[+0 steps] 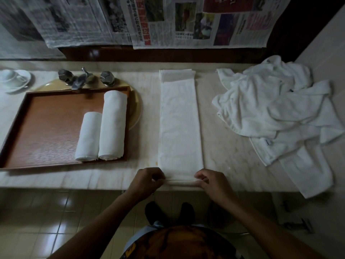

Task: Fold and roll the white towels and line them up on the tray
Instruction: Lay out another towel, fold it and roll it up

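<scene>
In the lower middle of the frame, the left hand (147,179) and the right hand (211,181) pinch the near rolled edge of the long folded towel (180,126) on the tabletop (224,146); two rolled towels (104,128) lie on the tray (46,128) at the left

matt cloth towel (180,124), glossy wooden tray (48,128)

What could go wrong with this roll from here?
1. The left hand and right hand pinch the folded towel only at its near corners; uneven pressure could make the roll cone or skew.
2. Its near end sits at the counter edge, so it might slip off.
3. A loose towel overhangs the edge and could slide down.
</scene>
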The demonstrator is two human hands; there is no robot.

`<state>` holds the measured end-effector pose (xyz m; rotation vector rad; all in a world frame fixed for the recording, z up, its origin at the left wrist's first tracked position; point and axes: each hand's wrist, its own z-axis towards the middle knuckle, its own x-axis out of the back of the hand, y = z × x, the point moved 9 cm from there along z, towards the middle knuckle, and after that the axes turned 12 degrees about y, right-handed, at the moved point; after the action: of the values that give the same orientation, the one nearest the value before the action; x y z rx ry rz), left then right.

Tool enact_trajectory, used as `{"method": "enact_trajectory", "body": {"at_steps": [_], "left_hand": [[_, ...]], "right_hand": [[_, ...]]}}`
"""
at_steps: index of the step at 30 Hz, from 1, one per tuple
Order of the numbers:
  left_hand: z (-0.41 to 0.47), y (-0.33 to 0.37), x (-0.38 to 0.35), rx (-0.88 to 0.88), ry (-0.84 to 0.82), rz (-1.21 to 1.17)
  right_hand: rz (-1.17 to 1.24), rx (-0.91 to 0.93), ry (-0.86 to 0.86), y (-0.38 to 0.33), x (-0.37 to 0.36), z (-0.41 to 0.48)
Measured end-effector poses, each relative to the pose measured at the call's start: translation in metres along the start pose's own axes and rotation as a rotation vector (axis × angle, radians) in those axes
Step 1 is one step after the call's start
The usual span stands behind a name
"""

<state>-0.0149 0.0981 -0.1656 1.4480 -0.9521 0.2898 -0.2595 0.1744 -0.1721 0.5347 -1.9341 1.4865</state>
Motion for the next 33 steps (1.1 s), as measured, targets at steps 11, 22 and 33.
{"method": "enact_trajectory", "body": {"at_steps": [11,22,33], "left_hand": [[-0.002,0.028,-0.010,-0.169,0.176,0.246],[-0.030,0.037,-0.035,-0.535,0.131,0.379],[-0.021,0.042,-0.027,-0.608,0.118,0.408]], "right_hand": [[-0.269,0.303,0.112,-0.033,-0.015,-0.002],[-0.380,0.508,0.066,-0.043,-0.029,-0.025],[-0.450,0.545,-0.016,-0.042,-0.034,-0.017]]}}
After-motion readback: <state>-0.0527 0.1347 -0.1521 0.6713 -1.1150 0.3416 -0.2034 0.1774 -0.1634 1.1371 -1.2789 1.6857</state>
